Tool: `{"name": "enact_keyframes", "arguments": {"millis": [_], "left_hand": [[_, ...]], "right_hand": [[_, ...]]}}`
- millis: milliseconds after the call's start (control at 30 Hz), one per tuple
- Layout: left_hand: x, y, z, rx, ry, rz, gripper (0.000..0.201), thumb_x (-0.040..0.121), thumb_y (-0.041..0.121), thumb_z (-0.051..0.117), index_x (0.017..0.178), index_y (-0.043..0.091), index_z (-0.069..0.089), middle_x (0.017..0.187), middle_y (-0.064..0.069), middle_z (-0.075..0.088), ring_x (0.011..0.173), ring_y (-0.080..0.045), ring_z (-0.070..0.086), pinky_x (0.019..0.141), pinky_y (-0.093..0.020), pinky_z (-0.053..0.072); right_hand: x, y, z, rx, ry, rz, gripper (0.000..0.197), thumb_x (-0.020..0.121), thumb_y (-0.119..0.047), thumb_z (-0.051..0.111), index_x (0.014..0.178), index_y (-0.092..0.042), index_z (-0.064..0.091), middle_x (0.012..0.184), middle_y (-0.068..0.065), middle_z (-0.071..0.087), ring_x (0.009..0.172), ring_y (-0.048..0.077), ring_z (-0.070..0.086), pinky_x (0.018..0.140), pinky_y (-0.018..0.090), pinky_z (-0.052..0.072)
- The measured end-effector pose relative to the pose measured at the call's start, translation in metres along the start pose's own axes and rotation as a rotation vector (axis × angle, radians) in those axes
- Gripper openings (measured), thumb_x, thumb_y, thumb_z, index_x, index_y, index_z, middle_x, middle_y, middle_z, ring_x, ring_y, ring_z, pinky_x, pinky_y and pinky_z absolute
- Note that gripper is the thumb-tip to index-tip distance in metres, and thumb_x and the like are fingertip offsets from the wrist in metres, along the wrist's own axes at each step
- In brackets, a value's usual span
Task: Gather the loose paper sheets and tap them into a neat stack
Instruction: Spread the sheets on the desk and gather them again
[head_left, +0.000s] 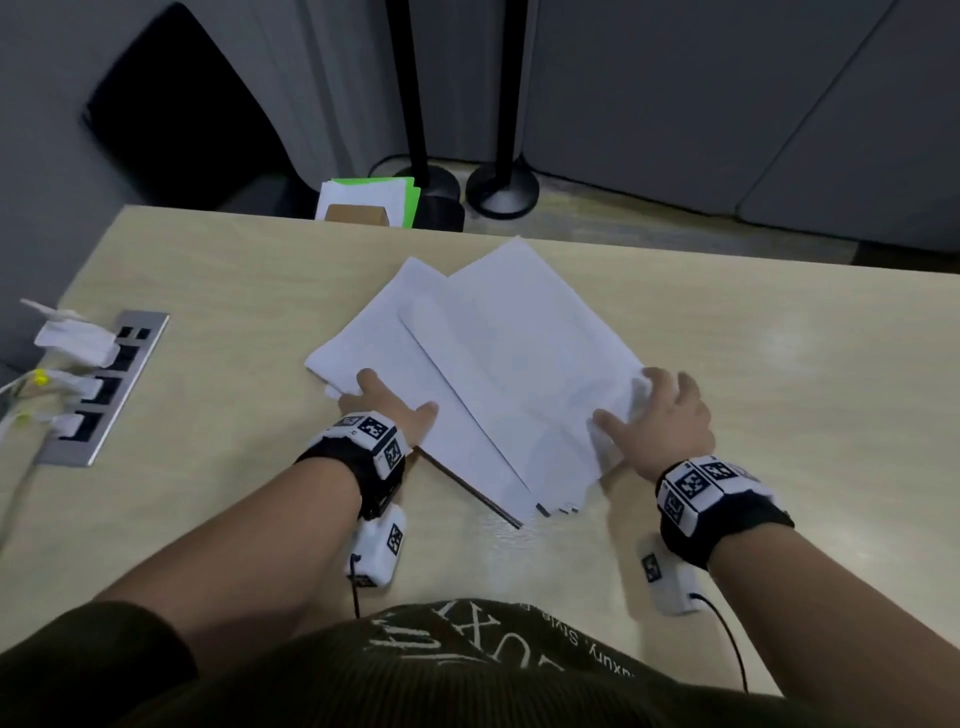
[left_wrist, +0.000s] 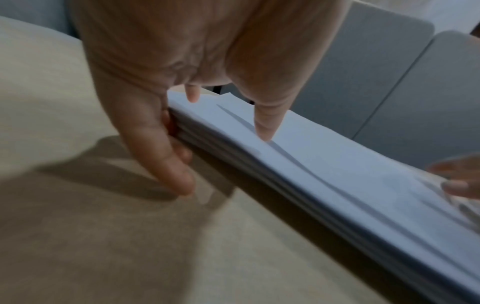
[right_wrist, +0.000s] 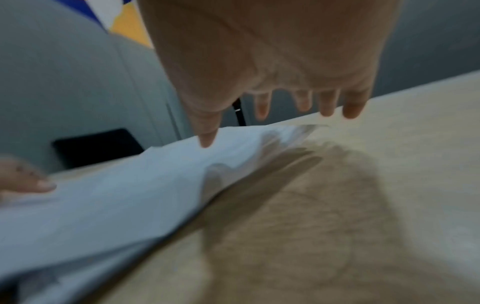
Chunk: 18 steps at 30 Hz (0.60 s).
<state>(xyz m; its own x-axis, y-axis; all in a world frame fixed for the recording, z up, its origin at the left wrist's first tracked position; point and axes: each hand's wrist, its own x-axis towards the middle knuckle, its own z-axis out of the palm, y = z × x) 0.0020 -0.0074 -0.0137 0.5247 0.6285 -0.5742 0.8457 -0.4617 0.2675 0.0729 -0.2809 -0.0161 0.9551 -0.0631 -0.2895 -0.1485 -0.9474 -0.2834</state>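
Left hand (head_left: 387, 402) grips the paper sheets (head_left: 498, 358) at frame centre; right hand (head_left: 657, 421) lies flat, released. Squeeze both sides inward evenly.

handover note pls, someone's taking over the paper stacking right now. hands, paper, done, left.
Left hand: grips the left edge of the paper sheets, thumb on top, fingers at the side.
Right hand: fingers spread, resting on the sheets' right corner, thumb on top.
Sheets: one fanned, skewed pile on the table, edges offset.
Done: sheets gathered.
Left: square the pile, lift it and tap the edges flush.
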Motion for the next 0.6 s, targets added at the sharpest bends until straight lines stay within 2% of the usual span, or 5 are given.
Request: {"name": "enact_keyframes", "arguments": {"millis": [100,167,267,433,600], "left_hand": [[0.009,0.005,0.008,0.026,0.014,0.151,0.079,0.078,0.035,0.068,0.138,0.021,0.017,0.139,-0.017,0.025,0.104,-0.039,0.054,0.087,-0.044,0.049],[0.017,0.007,0.009,0.107,0.039,0.256,0.074,0.078,0.028,0.068,0.136,0.023,0.022,0.138,-0.015,0.029,0.107,-0.039,0.052,0.089,-0.044,0.049],[0.030,0.008,0.003,0.205,0.067,0.424,0.072,0.078,0.025,0.069,0.136,0.024,0.026,0.139,-0.014,0.033,0.116,-0.039,0.045,0.093,-0.043,0.044],[0.038,0.018,-0.006,0.325,0.002,0.638,0.074,0.077,0.020,0.067,0.137,0.028,0.025,0.142,-0.007,0.038,0.123,-0.035,0.040,0.097,-0.048,0.044],[0.023,0.030,0.010,0.296,-0.129,0.745,0.073,0.075,0.013,0.066,0.135,0.028,0.027,0.132,-0.004,0.048,0.117,-0.029,0.044,0.092,-0.037,0.042]], "right_hand": [[0.007,0.002,0.006,-0.168,-0.175,-0.100,0.064,0.075,-0.063,0.058,0.128,-0.030,0.044,0.159,0.010,0.015,0.144,0.035,0.015,0.114,0.049,0.019],[0.006,0.002,0.010,-0.173,-0.202,-0.120,0.055,0.073,-0.063,0.057,0.116,-0.029,0.051,0.152,0.009,0.028,0.139,0.034,0.025,0.113,0.048,0.021],[0.002,0.003,0.013,-0.098,-0.112,-0.124,0.048,0.073,-0.059,0.061,0.106,-0.025,0.057,0.129,0.006,0.047,0.118,0.031,0.045,0.103,0.043,0.033],[0.010,-0.002,0.012,0.032,-0.006,0.090,0.070,0.076,-0.049,0.067,0.128,-0.007,0.046,0.130,0.015,0.047,0.120,0.037,0.044,0.095,0.047,0.041],[0.011,-0.010,0.023,-0.058,-0.017,0.126,0.077,0.076,-0.056,0.064,0.126,-0.002,0.042,0.128,0.016,0.045,0.119,0.037,0.043,0.093,0.046,0.041]]}}
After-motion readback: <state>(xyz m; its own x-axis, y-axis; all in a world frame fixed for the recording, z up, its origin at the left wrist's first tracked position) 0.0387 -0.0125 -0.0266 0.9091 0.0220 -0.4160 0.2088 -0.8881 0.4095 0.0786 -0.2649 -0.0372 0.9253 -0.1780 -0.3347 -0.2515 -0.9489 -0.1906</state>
